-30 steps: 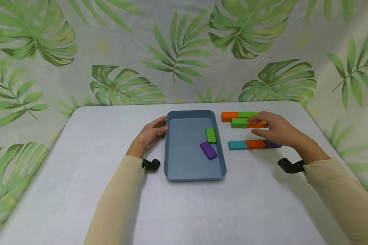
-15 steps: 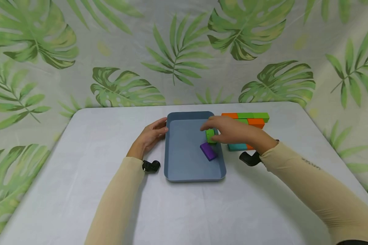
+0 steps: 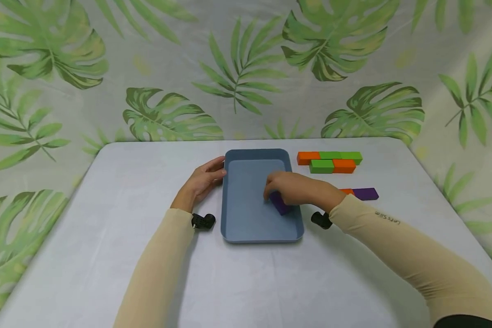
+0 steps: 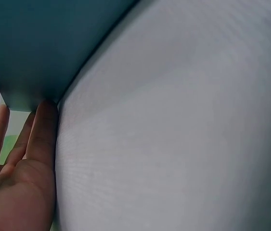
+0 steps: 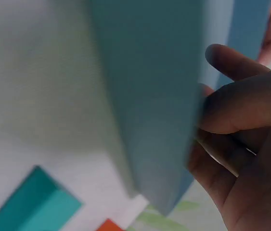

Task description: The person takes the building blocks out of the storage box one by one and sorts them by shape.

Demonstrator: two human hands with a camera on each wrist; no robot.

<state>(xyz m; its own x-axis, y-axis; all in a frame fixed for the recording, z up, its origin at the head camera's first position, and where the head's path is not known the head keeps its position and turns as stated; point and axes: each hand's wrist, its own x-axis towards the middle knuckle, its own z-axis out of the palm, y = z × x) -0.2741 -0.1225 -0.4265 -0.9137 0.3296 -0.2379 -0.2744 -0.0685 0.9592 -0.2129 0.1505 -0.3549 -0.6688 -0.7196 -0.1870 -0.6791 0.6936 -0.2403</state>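
Observation:
My left hand [image 3: 206,180] rests against the left wall of a grey-blue tray [image 3: 246,230], its fingers touching the rim. In the left wrist view the left fingers [image 4: 43,132] lie against the outer wall of the tray. My right hand [image 3: 297,187] reaches over the tray's right wall, fingers curled down around the upper end of a purple block [image 3: 281,207]. That block lies tilted on the tray floor. The right hand hides the green block beside it. In the right wrist view the tray wall covers the right fingertips.
Behind and right of the tray sits a row with an orange block [image 3: 307,158] and green ones; a green block [image 3: 321,166] and an orange block [image 3: 344,166] stand in front. Nearer lie a purple block [image 3: 366,194] and a teal block [image 5: 34,204].
My right hand has moved left from above the blocks on the table into the tray, then down to the purple block, its fingers curling. My left hand has stayed at the tray's left wall.

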